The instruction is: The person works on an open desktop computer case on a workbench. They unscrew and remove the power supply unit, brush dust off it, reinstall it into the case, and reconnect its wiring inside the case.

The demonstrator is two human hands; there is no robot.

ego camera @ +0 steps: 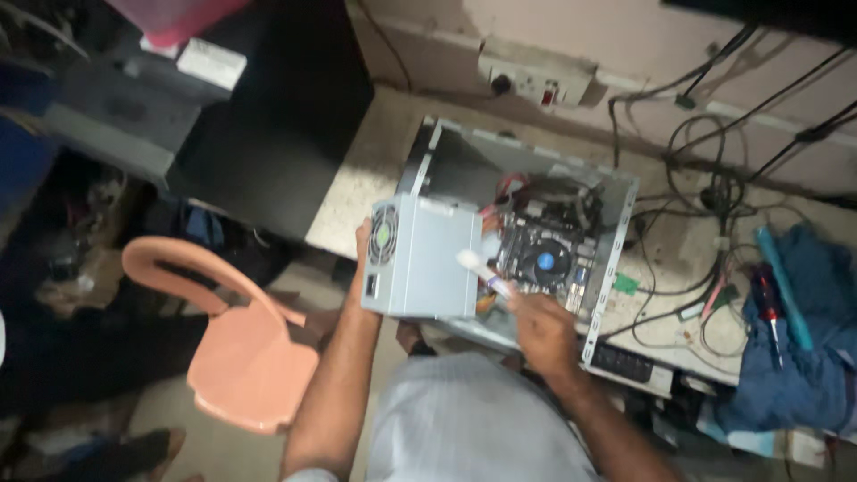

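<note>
**Power supply held over an open computer case**

The open computer case lies on its side on the workbench, just beyond both hands. It is a grey metal shell with a perforated rim; inside, past the right hand, sits a motherboard with a round black cooler fan with a blue centre and a tangle of red and dark wires above it.

The power supply unit is a plain silver-grey box, held at the near left edge of the case. Its left face shows a round fan grille with a greenish centre and a small socket below.

The left hand grips the box from its left side, fingers wrapped behind it. The right hand is closed around a small brush with a white tip, which lies against the box's right edge.

To the right of the right hand, a red-handled screwdriver rests on a blue cloth. Left of the left arm stands an orange plastic chair.
</note>
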